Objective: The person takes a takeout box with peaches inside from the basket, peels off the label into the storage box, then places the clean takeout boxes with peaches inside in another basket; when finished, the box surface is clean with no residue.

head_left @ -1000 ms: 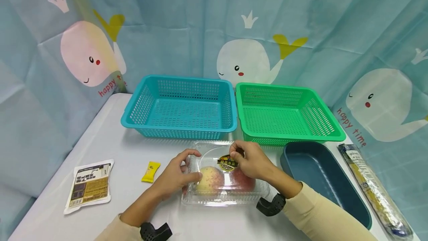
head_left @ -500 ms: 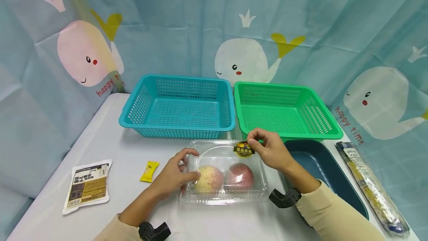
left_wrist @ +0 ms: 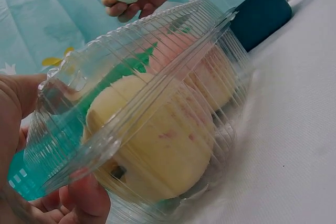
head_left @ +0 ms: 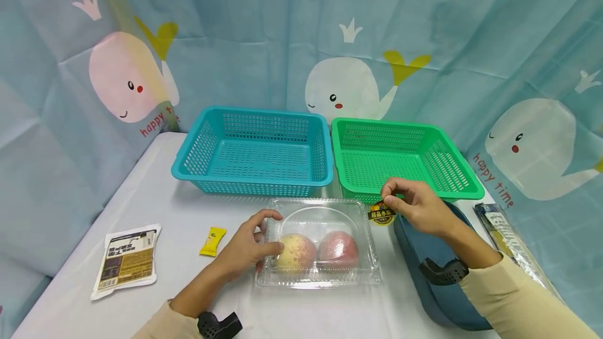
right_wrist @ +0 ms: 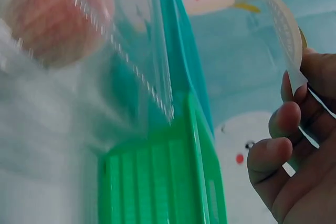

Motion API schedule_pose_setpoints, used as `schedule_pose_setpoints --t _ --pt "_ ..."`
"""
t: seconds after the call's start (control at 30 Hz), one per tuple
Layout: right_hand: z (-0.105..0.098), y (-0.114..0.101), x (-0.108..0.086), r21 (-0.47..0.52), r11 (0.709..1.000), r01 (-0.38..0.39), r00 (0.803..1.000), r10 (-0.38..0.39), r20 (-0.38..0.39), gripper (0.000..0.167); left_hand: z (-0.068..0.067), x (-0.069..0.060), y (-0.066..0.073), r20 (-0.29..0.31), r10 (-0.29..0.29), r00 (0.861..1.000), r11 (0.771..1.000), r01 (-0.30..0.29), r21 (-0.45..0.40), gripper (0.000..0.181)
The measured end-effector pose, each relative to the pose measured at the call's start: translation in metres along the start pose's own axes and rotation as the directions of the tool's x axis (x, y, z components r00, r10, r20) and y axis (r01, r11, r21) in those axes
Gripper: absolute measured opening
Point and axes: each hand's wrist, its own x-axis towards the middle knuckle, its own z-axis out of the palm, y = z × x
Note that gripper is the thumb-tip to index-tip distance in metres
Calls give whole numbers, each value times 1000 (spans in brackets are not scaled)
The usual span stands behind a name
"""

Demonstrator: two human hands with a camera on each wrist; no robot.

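Observation:
A clear plastic clamshell box [head_left: 325, 280] lies on the white table with a yellowish peach [head_left: 294, 253] and a redder peach [head_left: 338, 250] inside. My left hand [head_left: 242, 247] grips its left end, thumb on the lid and fingertips at the back corner. In the left wrist view the box's lid [left_wrist: 152, 98] is closed over the fruit. Just off the right back corner, my right hand [head_left: 419, 209] pinches a black and gold sticker [head_left: 380, 214] between thumb and forefinger. The sticker's pale back [right_wrist: 286, 30] shows in the right wrist view.
A blue basket [head_left: 252, 178] and a green basket [head_left: 414, 192] stand along the back. Under the right forearm sits a dark blue tub [head_left: 419, 276], beside a long clear-wrapped packet [head_left: 511, 239]. A yellow sachet [head_left: 213, 240] and a white-brown pouch [head_left: 126, 261] lie left.
The right hand has moved right with the sticker, from over the box lid to beyond its right edge. The dark blue tub has shifted under the right forearm. The left hand stays put.

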Motion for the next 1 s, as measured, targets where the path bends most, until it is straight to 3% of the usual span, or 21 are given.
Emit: schedule_pose_setpoints --t 0.33,0.5,0.67,1.0 --pt "-31 10 -34 -119 993 -22 1000 20 -18 24 0 1 -1 9 4 1000 1000 -4 -2 51" --pt "-40 24 -57 -144 988 -64 998 63 -9 25 0 0 -1 14 10 1000 1000 -10 -8 51" --pt "-44 36 -77 -157 980 -121 992 115 -48 23 0 1 -1 10 5 1000 1000 -5 -4 52" --pt "-51 62 -106 -243 939 -242 970 226 -92 16 0 -1 -1 9 8 1000 1000 -8 -2 51"
